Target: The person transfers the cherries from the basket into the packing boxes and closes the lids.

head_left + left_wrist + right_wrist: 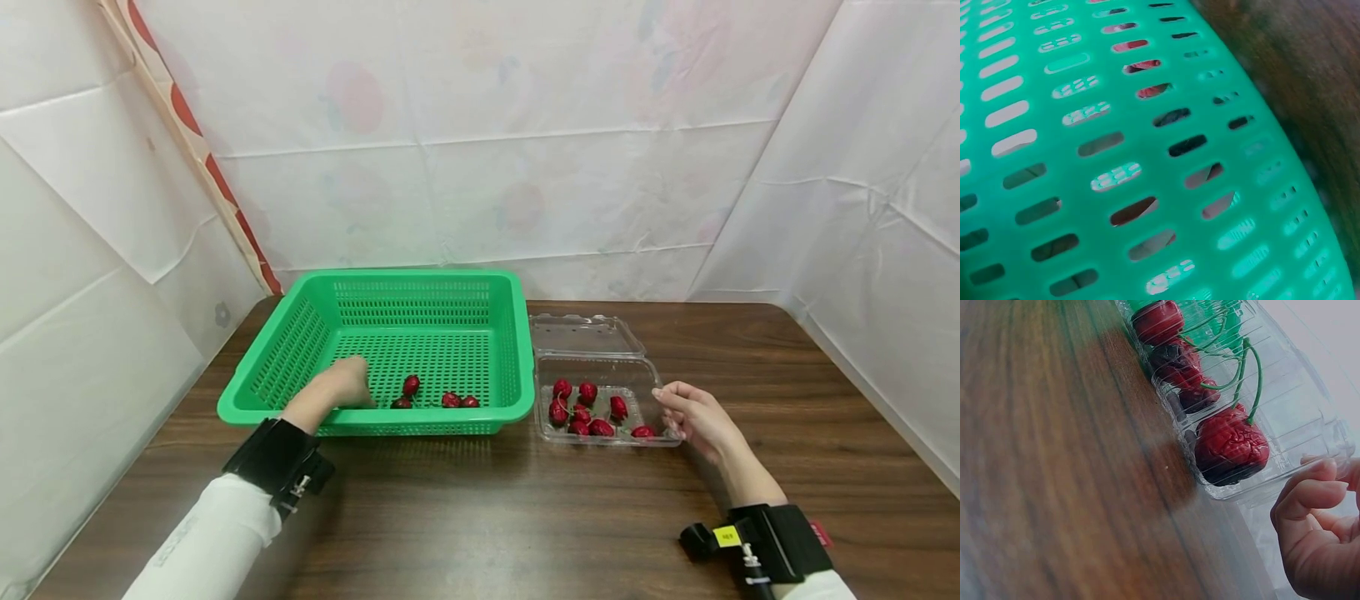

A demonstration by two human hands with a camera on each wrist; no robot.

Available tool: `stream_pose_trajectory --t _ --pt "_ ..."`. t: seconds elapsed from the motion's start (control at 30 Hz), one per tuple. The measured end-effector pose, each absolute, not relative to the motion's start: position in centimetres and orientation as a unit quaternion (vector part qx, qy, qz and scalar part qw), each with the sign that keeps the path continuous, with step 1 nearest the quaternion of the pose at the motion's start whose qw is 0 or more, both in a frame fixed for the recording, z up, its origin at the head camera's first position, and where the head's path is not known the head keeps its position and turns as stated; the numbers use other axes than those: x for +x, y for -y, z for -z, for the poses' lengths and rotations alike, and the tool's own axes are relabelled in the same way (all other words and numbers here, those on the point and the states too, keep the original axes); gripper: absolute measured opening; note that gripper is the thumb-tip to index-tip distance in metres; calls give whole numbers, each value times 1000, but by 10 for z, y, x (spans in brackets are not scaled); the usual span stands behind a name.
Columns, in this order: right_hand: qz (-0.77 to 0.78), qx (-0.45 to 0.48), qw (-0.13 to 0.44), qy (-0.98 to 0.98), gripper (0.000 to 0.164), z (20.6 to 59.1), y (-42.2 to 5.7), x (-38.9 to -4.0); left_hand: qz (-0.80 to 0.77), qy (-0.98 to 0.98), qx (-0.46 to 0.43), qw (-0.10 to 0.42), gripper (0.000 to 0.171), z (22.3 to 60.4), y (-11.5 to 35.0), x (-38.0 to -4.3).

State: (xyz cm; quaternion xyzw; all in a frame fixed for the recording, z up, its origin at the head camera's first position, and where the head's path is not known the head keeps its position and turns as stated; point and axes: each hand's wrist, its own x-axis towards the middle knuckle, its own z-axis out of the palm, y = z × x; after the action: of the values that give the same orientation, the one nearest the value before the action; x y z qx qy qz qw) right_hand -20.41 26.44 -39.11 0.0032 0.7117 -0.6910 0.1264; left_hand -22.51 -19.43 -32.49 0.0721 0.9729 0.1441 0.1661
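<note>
My left hand (347,382) reaches over the front rim into a green slotted plastic basket (420,278); the front wall hides its fingertips. Several dark red cherries (411,385) lie in the basket to the right of this hand. The left wrist view is mostly filled by the basket's wall (1147,144), with bits of red through the slots. My right hand (705,421) pinches the right rim of a clear plastic clamshell box (592,357), its lid folded back. Inside the box are several wrinkled cherries (1232,447) with green stems. I cannot tell whether my left fingers hold a cherry.
The basket and the box stand side by side on a dark wooden table (480,517). White patterned sheets (465,167) hang behind the table and along both sides. The box's open lid (577,335) lies toward the back sheet.
</note>
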Motion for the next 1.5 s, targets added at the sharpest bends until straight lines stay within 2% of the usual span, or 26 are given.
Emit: stream_pose_trajectory --t 0.1,0.2,0.3,0.43,0.53,0.67,0.9,1.17,1.33,1.5 --pt "691 3 127 -712 14 391 -264 -204 -157 -973 69 152 41 324 196 -225" --pt "691 2 128 -711 13 391 -265 -204 -173 -973 59 144 46 322 197 -225" --pt "692 3 128 -711 14 391 -265 -204 -188 -971 51 140 40 320 197 -224" --pt "691 3 127 -711 14 392 -265 -205 -200 -970 47 126 20 315 197 -222" --pt "691 2 127 -712 15 393 -266 -205 -205 -972 50 104 13 310 198 -219" --pt "689 1 124 -714 15 393 -266 -205 -206 -974 54 72 11 304 197 -215" --pt "693 2 126 -710 14 393 -266 -206 -231 -971 60 15 20 298 194 -207" --pt "693 3 125 -710 14 394 -266 -206 -264 -962 45 -53 8 295 187 -199" --pt "692 1 126 -711 14 394 -266 -205 -286 -954 39 -77 11 294 182 -192" --pt "691 0 123 -712 14 393 -266 -205 -302 -944 51 -122 10 293 174 -185"
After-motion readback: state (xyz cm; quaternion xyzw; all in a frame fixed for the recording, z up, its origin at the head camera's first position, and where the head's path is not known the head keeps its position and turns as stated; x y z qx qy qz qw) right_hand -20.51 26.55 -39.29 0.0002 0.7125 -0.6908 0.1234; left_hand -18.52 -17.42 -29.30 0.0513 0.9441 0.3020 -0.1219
